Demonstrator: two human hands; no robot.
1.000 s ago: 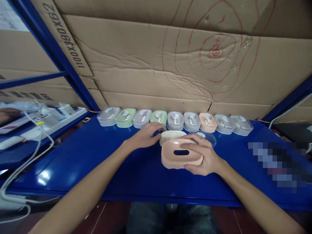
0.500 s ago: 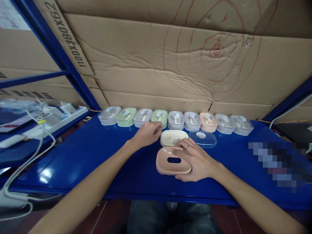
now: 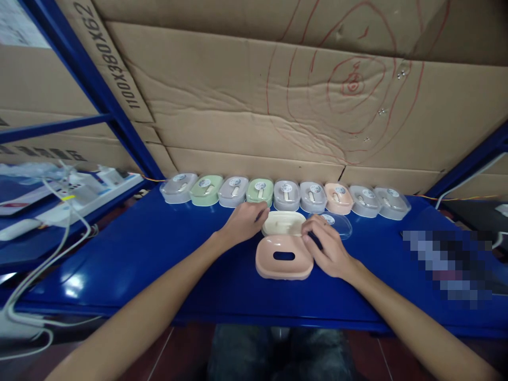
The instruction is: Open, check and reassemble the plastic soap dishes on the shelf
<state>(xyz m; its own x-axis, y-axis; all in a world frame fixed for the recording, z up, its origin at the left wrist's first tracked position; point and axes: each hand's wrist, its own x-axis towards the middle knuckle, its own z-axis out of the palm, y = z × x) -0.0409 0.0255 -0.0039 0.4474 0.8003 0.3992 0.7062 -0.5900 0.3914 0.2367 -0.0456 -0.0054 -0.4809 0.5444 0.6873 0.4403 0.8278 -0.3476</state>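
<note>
A shallow cream soap-dish tray (image 3: 283, 224) lies on the blue table with both hands at its ends. My left hand (image 3: 245, 223) is closed at its left end, with thumb and forefinger curled together. At the right end my right hand (image 3: 327, 247) has bent fingers and the thumb against the rim; its fingertips are partly hidden. Directly in front of the tray sits a peach soap-dish shell (image 3: 283, 270) with an oblong slot in its floor. A clear lid (image 3: 339, 225) with a round sticker lies behind my right hand, partly covered by it.
Several lidded soap boxes, grey, green and peach (image 3: 338, 199), stand in a row along the cardboard wall (image 3: 238, 90). Power strips (image 3: 75, 198) and white cables are at the left. A blurred-out item (image 3: 448, 267) lies at the right. Blue posts frame both sides.
My right hand has let go of the peach shell and moved up to the cream tray's right end. My left hand has shifted slightly right, against the tray's left end.
</note>
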